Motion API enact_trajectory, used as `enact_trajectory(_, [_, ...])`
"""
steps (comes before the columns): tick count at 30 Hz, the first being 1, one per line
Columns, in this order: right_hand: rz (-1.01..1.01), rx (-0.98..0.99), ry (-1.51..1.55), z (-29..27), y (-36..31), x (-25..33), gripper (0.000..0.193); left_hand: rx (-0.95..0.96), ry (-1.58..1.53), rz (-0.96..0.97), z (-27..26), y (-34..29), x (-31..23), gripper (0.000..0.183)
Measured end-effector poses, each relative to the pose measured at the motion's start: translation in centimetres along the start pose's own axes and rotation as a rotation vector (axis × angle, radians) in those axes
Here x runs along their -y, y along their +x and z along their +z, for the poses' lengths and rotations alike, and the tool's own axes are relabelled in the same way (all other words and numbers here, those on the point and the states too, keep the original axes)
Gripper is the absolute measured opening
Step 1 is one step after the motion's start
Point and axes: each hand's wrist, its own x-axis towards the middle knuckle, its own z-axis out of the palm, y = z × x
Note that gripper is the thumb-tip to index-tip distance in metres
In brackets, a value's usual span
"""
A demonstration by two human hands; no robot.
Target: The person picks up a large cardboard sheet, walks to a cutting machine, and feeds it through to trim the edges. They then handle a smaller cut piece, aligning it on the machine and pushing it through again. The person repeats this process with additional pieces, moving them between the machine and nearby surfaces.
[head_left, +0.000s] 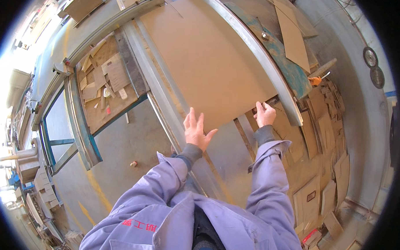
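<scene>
A large flat brown board (207, 54) lies on a machine table in front of me, its near edge toward my body. My left hand (197, 133) is at the near left corner of the board, fingers spread and thumb out, gripping nothing. At the near right edge, my right hand (264, 114) is closed, thumb and fingers pinched on the board's rim. A long pale metal rail (255, 47) curves along the board's right side. Along its left side runs a metal strip (153, 66) of the machine table.
Brown offcuts (116, 71) and scraps lie on a platform to the left. A blue-green worktop (294, 75) right of the rail holds a narrow board (292, 35) and an orange-handled tool (315, 80). Many cut pieces (310, 195) cover the floor at right. A metal frame (79, 120) stands left.
</scene>
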Motion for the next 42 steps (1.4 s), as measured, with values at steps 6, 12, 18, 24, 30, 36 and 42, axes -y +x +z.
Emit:
enact_trajectory(6, [-0.350,-0.087,-0.740,-4.5,3.1,1.0,0.034,-0.027,0.015,0.014,0.3,0.8,0.2,0.074])
enact_trajectory(12, [-0.965,0.249,-0.968,-4.8,6.6,2.6,0.044,-0.002,0.052,-0.012,0.5,1.4,0.8,0.075])
enact_trajectory(18, [-1.012,0.561,-1.119,-3.7,8.4,4.6,0.054,0.036,0.070,-0.021,0.2,1.7,1.2,0.074])
enact_trajectory(24, [-0.921,0.732,-1.081,-4.0,8.7,6.8,0.069,0.009,0.078,-0.012,-0.1,1.8,1.2,0.074])
enact_trajectory(30, [-1.089,0.665,-1.219,-2.0,9.5,6.8,0.061,0.019,0.082,-0.012,-0.7,2.1,1.6,0.073])
enact_trajectory(36, [-1.185,0.597,-1.228,-2.1,9.3,6.7,0.057,-0.046,0.054,-0.004,-1.5,2.1,1.2,0.073])
enact_trajectory(42, [-1.178,0.615,-1.274,-1.9,9.5,7.1,0.056,-0.017,0.049,-0.006,-1.5,2.3,1.3,0.075])
